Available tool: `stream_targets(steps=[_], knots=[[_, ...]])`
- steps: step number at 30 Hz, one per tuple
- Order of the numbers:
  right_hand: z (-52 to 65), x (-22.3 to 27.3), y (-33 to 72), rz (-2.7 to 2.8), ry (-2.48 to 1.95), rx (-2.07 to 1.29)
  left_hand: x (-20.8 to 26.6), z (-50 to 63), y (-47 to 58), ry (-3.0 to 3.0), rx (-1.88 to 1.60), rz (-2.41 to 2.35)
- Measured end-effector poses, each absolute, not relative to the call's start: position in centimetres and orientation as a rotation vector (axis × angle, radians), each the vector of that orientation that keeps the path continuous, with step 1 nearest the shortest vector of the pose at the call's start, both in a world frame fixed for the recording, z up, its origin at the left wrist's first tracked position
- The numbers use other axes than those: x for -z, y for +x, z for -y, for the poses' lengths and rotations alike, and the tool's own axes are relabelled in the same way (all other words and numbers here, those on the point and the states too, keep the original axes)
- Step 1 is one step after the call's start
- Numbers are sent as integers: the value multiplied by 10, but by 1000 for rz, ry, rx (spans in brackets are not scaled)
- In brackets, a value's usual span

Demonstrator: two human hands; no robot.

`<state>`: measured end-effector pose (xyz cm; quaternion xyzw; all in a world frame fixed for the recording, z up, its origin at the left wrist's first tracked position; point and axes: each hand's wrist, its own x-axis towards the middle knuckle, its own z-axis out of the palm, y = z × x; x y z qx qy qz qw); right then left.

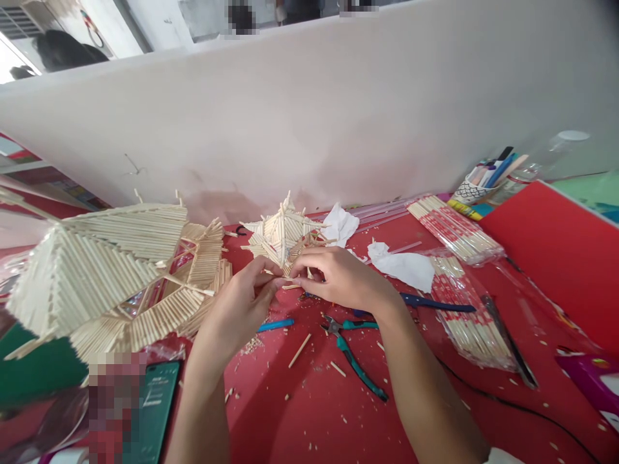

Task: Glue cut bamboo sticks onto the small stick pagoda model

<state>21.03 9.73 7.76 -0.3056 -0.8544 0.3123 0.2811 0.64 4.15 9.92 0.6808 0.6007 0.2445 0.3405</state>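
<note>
My left hand and my right hand meet at the near edge of a small pagoda-like roof model built from wooden sticks. Fingertips of both hands pinch close together on what looks like a short wooden stick, mostly covered by the fingers. Below the hands, cutting pliers with teal handles lie with their jaws apart. A loose stick rests beside them, and a blue tool handle pokes out near my left wrist.
A larger stick-built roof model fills the left side. A phone lies at lower left. On the right are chopstick packs, tissue, a dark blue-handled tool, a pen cup and a red board. Scraps litter the red table.
</note>
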Motion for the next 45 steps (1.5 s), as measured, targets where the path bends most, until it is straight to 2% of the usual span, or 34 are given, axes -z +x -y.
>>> stream_targets(steps=[28,45], knots=[[-96,-72,200,2259,-893,-631,-98,-44,6,1844,-570,-1698],[-95,-70,191,2372,-934,-418,-104,-43,18,1930,-282,-2026]])
